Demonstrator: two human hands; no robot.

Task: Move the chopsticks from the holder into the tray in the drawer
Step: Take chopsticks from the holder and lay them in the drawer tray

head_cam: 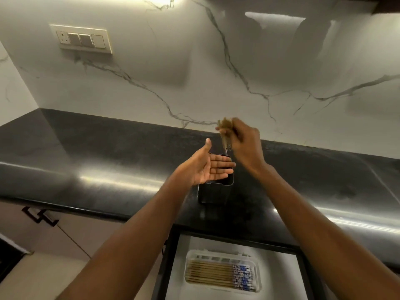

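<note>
A black square holder (pixel 214 192) stands on the dark countertop. Above its far rim my right hand (pixel 243 146) is shut on a blurred bundle of wooden chopsticks (pixel 225 132), held upright with the lower tips just over the holder's opening. My left hand (pixel 204 166) is open, palm up, fingers spread across the holder's top without gripping it. Below, in the open drawer (pixel 173 256), a white tray (pixel 258 271) holds several wooden chopsticks with blue-patterned ends (pixel 218 276) lying side by side.
The black countertop (pixel 97 161) runs left to right under a white marble backsplash. A switch panel (pixel 83 38) is on the wall at upper left. A cabinet door with a dark handle (pixel 40 216) sits at lower left.
</note>
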